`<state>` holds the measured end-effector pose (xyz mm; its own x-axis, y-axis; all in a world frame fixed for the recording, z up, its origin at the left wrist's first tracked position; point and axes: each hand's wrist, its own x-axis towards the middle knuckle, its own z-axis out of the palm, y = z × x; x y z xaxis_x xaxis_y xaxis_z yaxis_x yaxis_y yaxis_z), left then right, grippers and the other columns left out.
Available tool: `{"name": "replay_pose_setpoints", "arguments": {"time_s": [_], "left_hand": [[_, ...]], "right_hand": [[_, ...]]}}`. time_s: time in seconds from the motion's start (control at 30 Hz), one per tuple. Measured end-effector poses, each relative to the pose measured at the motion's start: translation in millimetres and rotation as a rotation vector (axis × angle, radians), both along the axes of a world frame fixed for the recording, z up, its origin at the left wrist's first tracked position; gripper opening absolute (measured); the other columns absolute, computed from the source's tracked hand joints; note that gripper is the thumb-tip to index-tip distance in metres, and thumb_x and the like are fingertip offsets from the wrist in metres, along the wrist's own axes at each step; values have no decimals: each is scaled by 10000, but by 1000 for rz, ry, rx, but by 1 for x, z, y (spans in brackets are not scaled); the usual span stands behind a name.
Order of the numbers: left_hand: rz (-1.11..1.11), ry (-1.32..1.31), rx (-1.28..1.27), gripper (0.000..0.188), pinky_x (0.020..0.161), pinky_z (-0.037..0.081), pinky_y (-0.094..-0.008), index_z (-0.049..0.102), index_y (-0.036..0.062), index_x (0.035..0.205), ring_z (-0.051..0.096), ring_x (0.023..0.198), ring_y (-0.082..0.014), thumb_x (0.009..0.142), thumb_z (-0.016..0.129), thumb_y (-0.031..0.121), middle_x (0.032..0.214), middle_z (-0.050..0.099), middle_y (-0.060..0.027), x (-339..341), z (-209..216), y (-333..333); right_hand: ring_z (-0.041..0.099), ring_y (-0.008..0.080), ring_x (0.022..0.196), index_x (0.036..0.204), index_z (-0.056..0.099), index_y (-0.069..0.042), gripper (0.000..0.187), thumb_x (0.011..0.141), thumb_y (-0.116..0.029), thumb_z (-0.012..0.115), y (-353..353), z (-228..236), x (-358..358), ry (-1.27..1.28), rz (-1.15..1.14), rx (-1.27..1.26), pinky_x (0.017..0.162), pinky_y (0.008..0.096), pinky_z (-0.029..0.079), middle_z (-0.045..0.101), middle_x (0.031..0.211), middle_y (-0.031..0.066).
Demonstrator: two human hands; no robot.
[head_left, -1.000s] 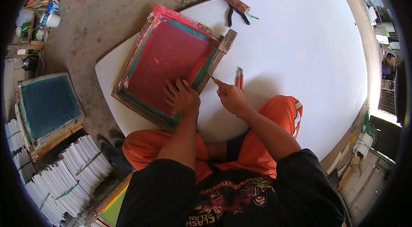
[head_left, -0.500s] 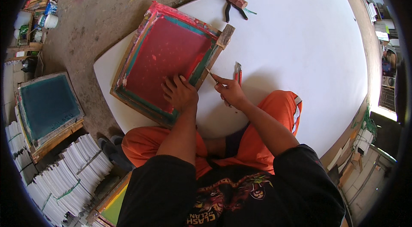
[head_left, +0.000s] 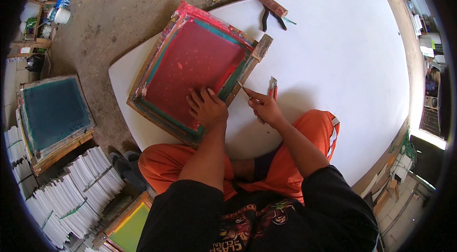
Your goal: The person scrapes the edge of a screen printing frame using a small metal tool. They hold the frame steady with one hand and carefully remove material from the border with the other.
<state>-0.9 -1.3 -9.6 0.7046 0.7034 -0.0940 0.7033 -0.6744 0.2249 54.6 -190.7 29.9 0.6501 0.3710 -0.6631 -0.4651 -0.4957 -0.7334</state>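
Head view: speckled red screen (teal-edged), left hand flat upon it, right grip around slim tool.

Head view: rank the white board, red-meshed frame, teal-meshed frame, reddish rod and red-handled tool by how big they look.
1. White board
2. Red-meshed frame
3. Teal-meshed frame
4. Reddish rod
5. Red-handled tool

left hand palm down, fingers spread, right hand curled, forefinger extended, forearms reaching forward
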Motion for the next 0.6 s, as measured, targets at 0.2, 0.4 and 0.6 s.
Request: {"name": "replay_pose_setpoints", "arguments": {"time_s": [0.2,0.4,0.6], "left_hand": [[18,-13,-57,522,1156,370,-685,559,105,1469,328,1550,-457,1143,320,436,1639,408,-225,1,2,1],[36,0,-77,533,1174,344,-689,556,123,1480,314,1560,-441,1142,307,452,1662,389,-204,3,3,0],[31,59,-88,484,1174,333,-653,505,145,1508,318,1540,-465,1129,351,403,1649,388,-200,3,4,2]], "right_hand": [[556,118,683,1583,544,-255,500,1088,-250,613,-5,9,10,219,-94,90,561,320,509,558,797,-11],[529,119,612,1594,526,-202,512,1090,-248,602,-16,-22,1,-483,159,-113,540,307,485,585,787,13],[588,141,687,1584,532,-209,495,1100,-290,589,-5,17,11,298,-89,81,690,362,556,657,891,50]]}}
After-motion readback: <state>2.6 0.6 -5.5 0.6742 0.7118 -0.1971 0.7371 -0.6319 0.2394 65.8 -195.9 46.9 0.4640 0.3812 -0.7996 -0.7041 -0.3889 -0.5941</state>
